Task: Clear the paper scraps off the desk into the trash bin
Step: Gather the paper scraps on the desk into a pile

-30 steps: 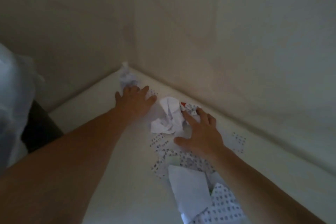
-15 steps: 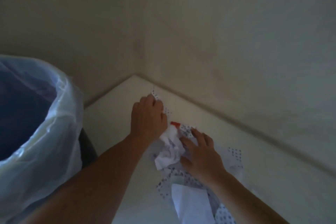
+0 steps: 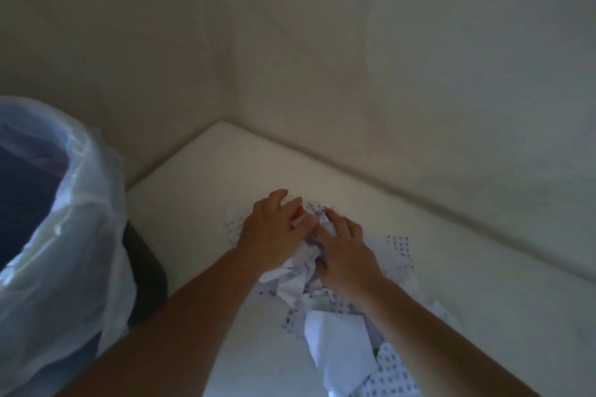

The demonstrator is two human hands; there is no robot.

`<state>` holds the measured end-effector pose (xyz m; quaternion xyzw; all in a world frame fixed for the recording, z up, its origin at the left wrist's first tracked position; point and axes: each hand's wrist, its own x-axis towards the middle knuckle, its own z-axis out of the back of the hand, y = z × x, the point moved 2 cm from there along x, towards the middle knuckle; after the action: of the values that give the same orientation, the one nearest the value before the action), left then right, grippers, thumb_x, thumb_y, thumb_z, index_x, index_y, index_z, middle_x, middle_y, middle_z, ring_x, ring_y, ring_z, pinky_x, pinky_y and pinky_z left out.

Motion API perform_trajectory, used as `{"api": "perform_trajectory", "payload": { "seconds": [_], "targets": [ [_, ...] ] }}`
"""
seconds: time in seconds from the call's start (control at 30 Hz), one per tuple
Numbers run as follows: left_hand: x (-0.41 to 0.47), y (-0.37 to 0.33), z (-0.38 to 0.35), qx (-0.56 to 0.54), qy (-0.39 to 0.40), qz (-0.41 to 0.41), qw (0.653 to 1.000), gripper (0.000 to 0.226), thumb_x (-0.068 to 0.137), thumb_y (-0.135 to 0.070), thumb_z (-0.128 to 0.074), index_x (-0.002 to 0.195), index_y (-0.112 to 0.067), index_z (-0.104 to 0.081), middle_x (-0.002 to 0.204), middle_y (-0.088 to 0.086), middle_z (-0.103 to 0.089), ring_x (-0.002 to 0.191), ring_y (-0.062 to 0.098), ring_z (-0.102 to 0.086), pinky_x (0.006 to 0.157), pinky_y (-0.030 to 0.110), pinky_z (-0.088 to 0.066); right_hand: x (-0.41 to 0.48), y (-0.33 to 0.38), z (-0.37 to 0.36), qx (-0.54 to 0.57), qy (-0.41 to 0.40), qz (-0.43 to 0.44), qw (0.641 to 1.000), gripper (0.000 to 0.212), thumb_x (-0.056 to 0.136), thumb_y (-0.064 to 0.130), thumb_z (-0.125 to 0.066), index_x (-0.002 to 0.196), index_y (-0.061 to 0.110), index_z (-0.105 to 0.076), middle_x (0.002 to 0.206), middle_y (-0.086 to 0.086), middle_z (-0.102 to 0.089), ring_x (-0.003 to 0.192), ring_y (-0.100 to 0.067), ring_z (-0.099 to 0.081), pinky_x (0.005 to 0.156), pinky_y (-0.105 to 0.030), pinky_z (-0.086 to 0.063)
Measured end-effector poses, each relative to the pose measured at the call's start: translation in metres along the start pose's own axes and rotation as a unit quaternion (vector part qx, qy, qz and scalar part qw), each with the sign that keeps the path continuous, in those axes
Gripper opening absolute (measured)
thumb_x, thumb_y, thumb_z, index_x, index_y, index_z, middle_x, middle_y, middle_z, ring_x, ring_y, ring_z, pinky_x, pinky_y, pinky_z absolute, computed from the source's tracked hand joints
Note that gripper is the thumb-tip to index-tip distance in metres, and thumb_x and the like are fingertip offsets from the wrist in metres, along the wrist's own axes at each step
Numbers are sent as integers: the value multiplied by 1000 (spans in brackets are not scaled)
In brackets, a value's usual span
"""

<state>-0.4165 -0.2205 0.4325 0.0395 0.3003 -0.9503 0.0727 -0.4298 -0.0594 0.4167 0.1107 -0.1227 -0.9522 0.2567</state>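
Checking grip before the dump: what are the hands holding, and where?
Both the left hand and right hand press the crumpled paper scraps from opposite sides; nothing is lifted.

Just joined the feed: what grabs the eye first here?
Two bare hands, left hand and right hand, press together over a heap of crumpled white and dotted paper scraps mid-desk. At far left stands the trash bin lined with a translucent plastic bag, beside the pale desk.

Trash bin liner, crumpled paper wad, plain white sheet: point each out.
trash bin liner (image 3: 80, 235), head view, translucent rim fold.
crumpled paper wad (image 3: 298, 271), head view, creased middle between hands.
plain white sheet (image 3: 338, 345), head view, flat centre.
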Motion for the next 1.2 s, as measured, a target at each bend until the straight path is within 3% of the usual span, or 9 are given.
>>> {"api": "perform_trajectory", "payload": {
  "seconds": [0.13,0.27,0.43,0.53,0.67,0.93,1.03,1.1,1.2],
  "targets": [
    [-41,2,-3,38,-1,-7,999,63,89,-61,-40,147,-35,-35,163,3,-13,145,30,-18,115,48,-26,-11,10,-1,-14,16,24,999,89,88,26,-57,153,34,4,163,-5,-6,147,-32,-12,116,-44,-30],
    [-79,7,2,29,6,1,1000,72,84,-67,-36,149,-36,-30,165,3,-3,149,30,-8,116,54,-21,-35,23,3,-7,22,91,996,86,89,26,-58,153,26,0,165,-4,0,151,-24,-6,121,-36,-13],
    [-123,11,11,7,4,-37,999,78,75,-74,-40,147,-42,-31,165,3,-4,149,29,-11,113,56,-28,-106,11,27,156,-38,-25,987,99,80,54,-67,144,51,8,163,15,5,150,-16,5,119,-46,-9],
    [-143,12,12,-6,50,-43,998,89,73,-78,-49,150,-45,-19,165,-1,6,150,26,-4,117,53,-22,-165,-10,19,160,-48,-141,976,112,71,63,-71,150,41,5,164,6,12,150,-19,9,120,-53,-7],
    [-162,13,12,13,118,-73,990,115,62,-80,-60,152,-45,2,163,-4,22,151,25,0,118,47,-21,-209,-24,-8,116,47,-224,967,126,68,65,-73,152,30,13,162,-6,20,149,-29,16,120,-53,-6],
    [-168,19,0,64,113,-107,986,135,59,-70,-72,145,-30,24,161,1,25,151,25,4,117,40,-24,-176,21,-28,123,19,-124,984,119,75,52,-74,153,20,11,163,-6,14,151,-25,10,119,-41,-13],
    [-154,23,5,95,115,-90,985,136,53,-81,-65,141,-34,28,161,0,26,151,30,6,117,52,-21,-173,17,-21,174,4,-94,980,112,75,54,-73,153,30,4,163,1,15,147,-13,13,119,-39,-9],
    [-144,20,8,127,120,-73,982,136,46,-93,-52,138,-38,33,156,-3,35,150,32,13,115,61,-13,-175,-9,-4,169,-42,-109,979,103,77,55,-70,154,31,-5,164,2,8,149,-15,5,121,-39,-11],
    [-136,5,9,153,92,-96,979,136,39,-99,-36,137,-35,35,146,-4,45,148,30,21,115,62,-3,-180,-74,29,131,-108,-212,962,92,84,51,-65,154,24,-13,164,-6,-2,151,-25,-8,120,-38,-16]
  ]
}}
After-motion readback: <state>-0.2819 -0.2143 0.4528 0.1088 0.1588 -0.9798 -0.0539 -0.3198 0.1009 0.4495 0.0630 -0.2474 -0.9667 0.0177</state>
